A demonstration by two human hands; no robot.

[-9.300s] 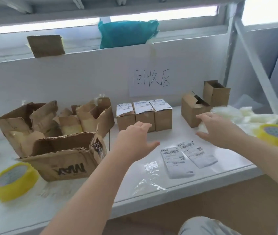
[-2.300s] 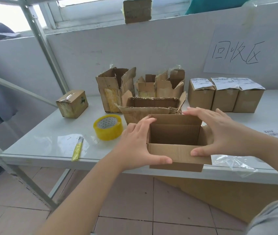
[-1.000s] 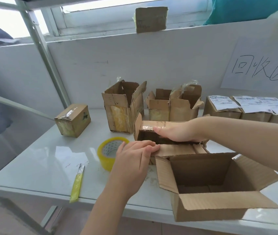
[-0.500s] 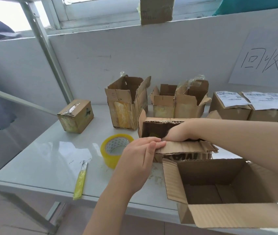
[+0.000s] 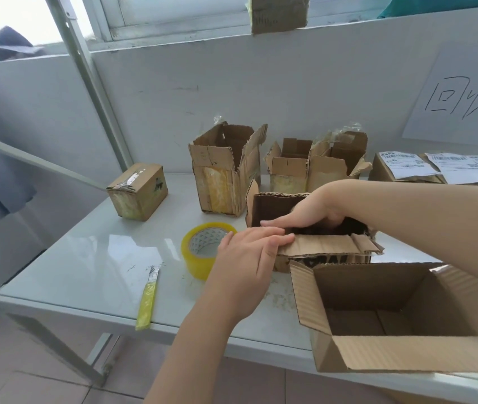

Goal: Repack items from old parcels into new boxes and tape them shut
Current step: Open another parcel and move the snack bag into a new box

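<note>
Our left hand (image 5: 248, 258) is flat, fingers straight, pressing the old parcel (image 5: 326, 246) flap mid-surface (image 5: 86, 258). Right hand (image 5: 308, 215) reaches inside onto something dark (image 5: 351, 225), can't tell its grip. New box (image 5: 401, 355) sits open at 4 o'clock.

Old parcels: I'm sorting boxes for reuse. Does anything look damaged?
The old parcel the left hand presses has a ragged, creased front flap, and the tall open box behind it has torn edges. The new box looks intact.
</note>
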